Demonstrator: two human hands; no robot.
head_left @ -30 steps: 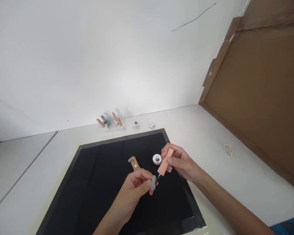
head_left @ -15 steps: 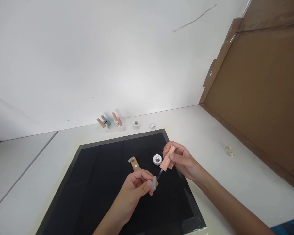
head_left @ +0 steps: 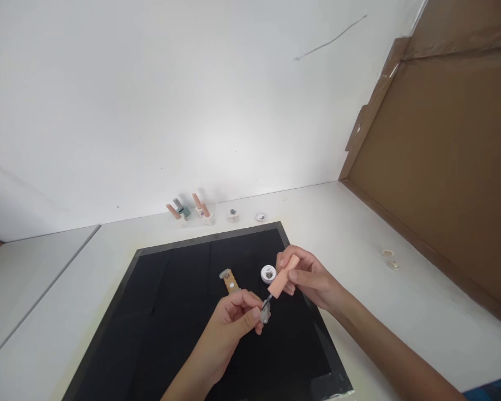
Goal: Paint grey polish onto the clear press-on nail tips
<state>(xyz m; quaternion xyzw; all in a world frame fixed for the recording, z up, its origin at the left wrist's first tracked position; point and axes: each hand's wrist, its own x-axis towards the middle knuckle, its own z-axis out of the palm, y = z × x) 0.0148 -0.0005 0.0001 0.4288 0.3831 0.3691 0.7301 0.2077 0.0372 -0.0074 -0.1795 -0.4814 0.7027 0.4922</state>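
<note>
My left hand (head_left: 231,322) is closed in a pinch on a small grey nail tip (head_left: 265,316) held over the black mat (head_left: 171,312). My right hand (head_left: 307,278) grips a peach-coloured nail polish brush cap (head_left: 281,278); its thin brush touches the grey nail tip. A small white round jar (head_left: 268,273) stands open on the mat just behind the brush cap. A tan nail-tip holder stick (head_left: 229,280) lies on the mat above my left hand.
Several nail polish bottles (head_left: 187,209) and two small jars (head_left: 232,214) stand along the white wall at the back of the white table (head_left: 359,250). Two small rings (head_left: 389,258) lie on the table at right. A brown cardboard panel (head_left: 442,156) rises at right.
The brush has slid slightly left and down along the nail tip; my right hand shifted a little with it. My left hand stays nearly still.
</note>
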